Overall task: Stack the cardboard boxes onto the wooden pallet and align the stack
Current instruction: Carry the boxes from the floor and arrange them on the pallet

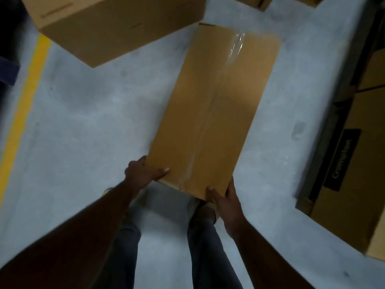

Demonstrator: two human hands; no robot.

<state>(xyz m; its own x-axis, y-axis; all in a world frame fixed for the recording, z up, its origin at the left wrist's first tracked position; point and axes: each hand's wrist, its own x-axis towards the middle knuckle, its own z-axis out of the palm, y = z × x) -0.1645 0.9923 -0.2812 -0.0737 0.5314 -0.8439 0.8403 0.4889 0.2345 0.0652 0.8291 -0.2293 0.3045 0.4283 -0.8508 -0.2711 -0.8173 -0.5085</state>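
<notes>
So I've got the long taped box [210, 113] by its near end, left hand [141, 174] wrapped round the left corner with the thumb on top, right hand [225, 198] clamped on the right corner the same way; both are gripping it, neither is free. The box sits over the grey floor [93, 126] right in front of my feet, far end pointing away from me; I honestly can't tell if that far end is resting on the floor or already off it.

What could go wrong: I'm only holding one short end of a long box, so the far end could sag or swing and knock the bigger box [116, 28] just beyond it; thumbs-on-top is a weak hold too, so it could slip if the load shifts; and the tape seam down the middle looks wrinkly, might pop.

Count: one box in hand; one bigger box top left; one printed carton [352, 174] on the right; bits of a couple more at the top edge; one yellow floor line [23, 105]; no pallet in sight that I can make out.
</notes>
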